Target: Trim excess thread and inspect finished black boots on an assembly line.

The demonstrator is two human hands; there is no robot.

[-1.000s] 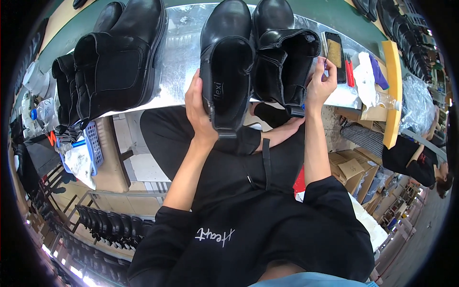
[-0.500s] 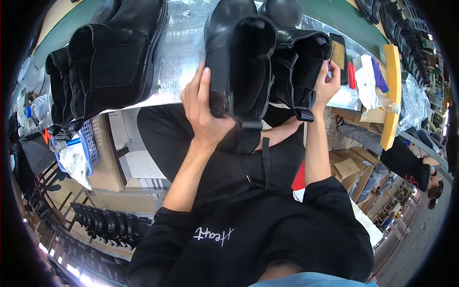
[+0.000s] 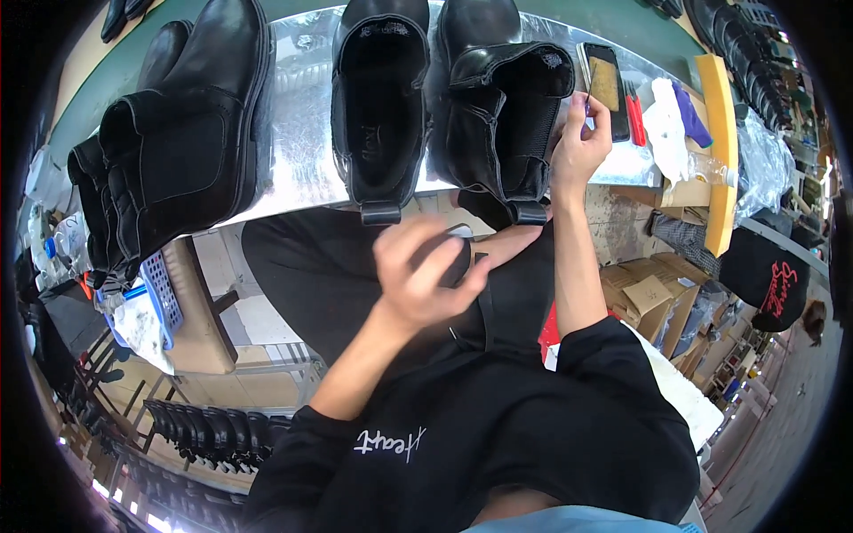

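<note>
Two black ankle boots stand on the metal-topped bench in front of me, openings toward me: the middle boot (image 3: 379, 124) and the right boot (image 3: 493, 115). My left hand (image 3: 422, 280) is below the middle boot's heel tab, clear of it, blurred, with fingers apart. Behind its fingers shows a dark rounded shape I cannot identify. At the right boot's outer side, my right hand (image 3: 582, 138) pinches a slim pointed tool (image 3: 592, 87) between thumb and finger; a bit of purple shows at the grip. More black boots (image 3: 182, 151) stand at the left.
Right of my right hand lie a dark flat slab with a tan pad (image 3: 605, 84), a red-handled tool (image 3: 634, 120), a white cloth (image 3: 665, 133) and a purple cloth (image 3: 693, 115). A yellow strip (image 3: 718, 160) edges the bench. A blue basket (image 3: 160, 293) hangs low left.
My left hand has let go of the middle boot and moved down toward me. That boot now rests on the bench, opening fully visible. My right hand keeps its pinch.
</note>
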